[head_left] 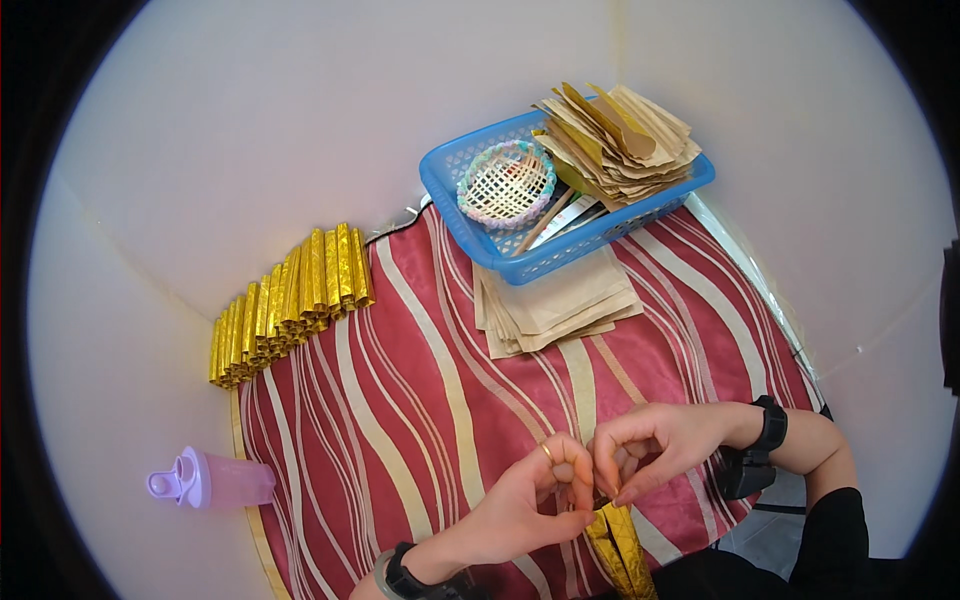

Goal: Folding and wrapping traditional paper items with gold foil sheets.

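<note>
Close to the front edge of the table, my left hand and my right hand meet with their fingertips nearly touching. Both pinch the upper end of a piece of gold foil paper, which hangs down toward my lap with a lengthwise fold along it. My fingers cover the end that they grip. Stacked against the wall at the far left are several rolled gold paper tubes. A pile of flat beige paper sheets lies in front of the blue basket.
At the back stands a blue plastic basket holding a small woven basket, a stack of brown and gold paper and some sticks. A purple bottle lies at the left edge. Striped red cloth covers the table; pale walls rise around it.
</note>
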Demonstrator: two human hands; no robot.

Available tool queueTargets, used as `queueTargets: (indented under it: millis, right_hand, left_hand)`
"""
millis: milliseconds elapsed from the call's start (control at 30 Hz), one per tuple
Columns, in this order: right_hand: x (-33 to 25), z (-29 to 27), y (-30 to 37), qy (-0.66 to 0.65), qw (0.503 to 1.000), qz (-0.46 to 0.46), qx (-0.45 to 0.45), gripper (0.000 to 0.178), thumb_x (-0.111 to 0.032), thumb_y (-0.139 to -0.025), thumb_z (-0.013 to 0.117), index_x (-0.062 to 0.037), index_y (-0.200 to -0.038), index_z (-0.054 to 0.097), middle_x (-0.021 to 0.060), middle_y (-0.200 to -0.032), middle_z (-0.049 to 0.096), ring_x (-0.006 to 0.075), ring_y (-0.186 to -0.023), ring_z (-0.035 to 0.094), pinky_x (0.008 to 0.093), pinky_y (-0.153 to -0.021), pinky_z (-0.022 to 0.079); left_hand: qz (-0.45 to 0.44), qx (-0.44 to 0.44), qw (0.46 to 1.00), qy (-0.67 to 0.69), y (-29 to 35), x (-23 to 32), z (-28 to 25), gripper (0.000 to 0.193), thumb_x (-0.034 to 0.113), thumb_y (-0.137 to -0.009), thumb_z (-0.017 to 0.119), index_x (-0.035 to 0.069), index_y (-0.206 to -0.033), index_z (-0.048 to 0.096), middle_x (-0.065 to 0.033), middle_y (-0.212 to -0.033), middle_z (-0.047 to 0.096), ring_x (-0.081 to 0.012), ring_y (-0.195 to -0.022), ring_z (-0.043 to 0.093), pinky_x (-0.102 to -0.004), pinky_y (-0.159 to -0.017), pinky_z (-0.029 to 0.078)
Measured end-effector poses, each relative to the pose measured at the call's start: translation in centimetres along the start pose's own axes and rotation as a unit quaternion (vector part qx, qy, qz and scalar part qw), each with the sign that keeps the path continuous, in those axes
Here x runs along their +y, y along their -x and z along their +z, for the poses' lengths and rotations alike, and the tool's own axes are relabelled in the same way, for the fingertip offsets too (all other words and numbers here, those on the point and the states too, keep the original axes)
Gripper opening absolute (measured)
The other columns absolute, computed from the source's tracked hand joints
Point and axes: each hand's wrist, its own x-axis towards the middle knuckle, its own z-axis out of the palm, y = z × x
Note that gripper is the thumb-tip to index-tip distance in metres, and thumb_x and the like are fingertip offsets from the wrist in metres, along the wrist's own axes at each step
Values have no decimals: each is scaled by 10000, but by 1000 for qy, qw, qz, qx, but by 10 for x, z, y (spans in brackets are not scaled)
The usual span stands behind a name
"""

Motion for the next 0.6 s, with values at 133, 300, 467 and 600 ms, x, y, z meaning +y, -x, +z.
queueTargets:
  millis: [133, 300, 467, 600]
  right_hand:
    - [1, 1, 0, 1, 1000, 4, -8, 170, -4, -898, 610, -12, -1029, 501, 40, -992, 589, 75, -914, 597, 203, -782, 510]
    - [1, 1, -1, -1, 1000, 8, -6, 166, -9, -898, 612, -13, -1019, 499, 44, -987, 592, 78, -908, 601, 207, -780, 512]
    - [0, 1, 0, 7, 1000, 19, -5, 161, -16, -900, 612, -12, -1013, 497, 51, -986, 599, 85, -903, 610, 210, -780, 518]
    - [0, 2, -1, -1, 1000, 6, 0, 162, -20, -901, 613, -11, -1012, 496, 55, -990, 602, 86, -903, 612, 211, -775, 520]
  left_hand:
    - [25, -6, 999, -41, 1, 0, 3, 359, -121, -796, 619, 61, -1038, 424, -28, -885, 578, -89, -827, 550, -236, -773, 430]
    - [11, -4, 999, -43, 2, 2, 4, 357, -120, -791, 616, 61, -1032, 425, -20, -880, 565, -91, -828, 552, -242, -789, 434]
    - [24, -2, 998, -60, 3, 4, 7, 351, -119, -790, 613, 57, -1032, 429, -26, -877, 561, -94, -831, 553, -253, -793, 442]
    - [33, -12, 997, -62, 3, 3, 5, 348, -118, -789, 612, 53, -1032, 431, -29, -876, 560, -99, -827, 554, -255, -792, 442]
